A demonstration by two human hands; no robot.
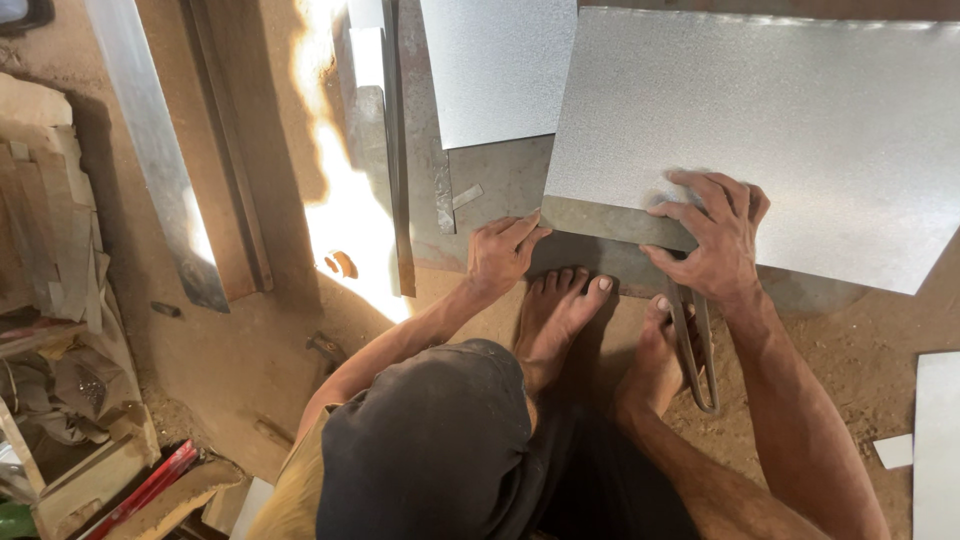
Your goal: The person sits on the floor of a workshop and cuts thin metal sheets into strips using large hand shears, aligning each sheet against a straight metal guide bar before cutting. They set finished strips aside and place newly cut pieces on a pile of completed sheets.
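Note:
A large galvanized metal sheet [800,130] lies on the dirt floor in front of me, with a darker folded strip [610,222] along its near edge. My left hand [500,252] rests at the strip's left corner, fingertips touching it. My right hand [715,235] lies spread over the strip and the sheet, pressing down and holding nothing. Both my bare feet [560,310] sit just below the sheet's edge. Long-handled metal snips [697,355] lie on the ground beside my right foot, below my right hand.
A second metal sheet [495,65] lies at the top middle, and long metal strips [150,150] run along the left. Wood scraps and boxes [60,330] crowd the left edge. White sheet pieces [935,440] lie at the right.

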